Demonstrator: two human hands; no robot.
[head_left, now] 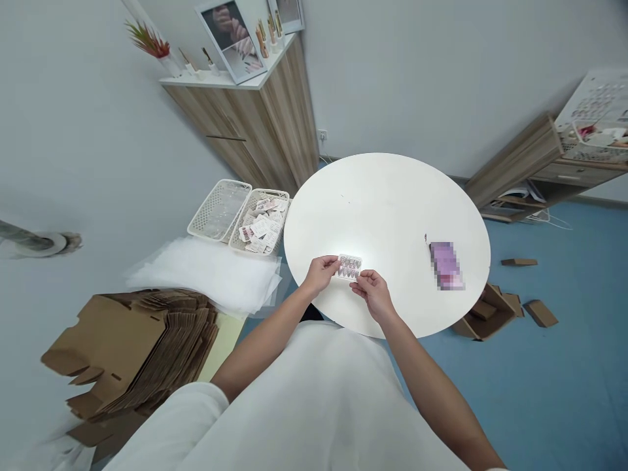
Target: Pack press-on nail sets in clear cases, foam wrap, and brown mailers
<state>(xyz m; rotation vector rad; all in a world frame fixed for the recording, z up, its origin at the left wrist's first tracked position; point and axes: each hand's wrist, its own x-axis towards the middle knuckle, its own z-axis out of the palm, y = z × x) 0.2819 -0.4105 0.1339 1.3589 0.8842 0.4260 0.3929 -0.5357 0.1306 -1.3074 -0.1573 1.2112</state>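
Note:
Between my two hands is a small clear tray of press-on nails (350,267), its nails set in two rows. My left hand (322,271) pinches the tray's left edge between thumb and fingers. At its lower right corner, my right hand (375,292) grips it the same way. The tray is held just above the near part of a round white table (387,196). Farther right on the tabletop lies a pixelated purple item (446,265) with a small dangling charm.
Left of the table, one white basket (235,246) holds many printed cards and another basket (196,226) holds clear plastic pieces. Nearby lie translucent sheets (206,271) and stacked flattened cardboard boxes (127,347). An open carton (490,320) stands on the blue floor at right. Behind is a wooden cabinet (275,124).

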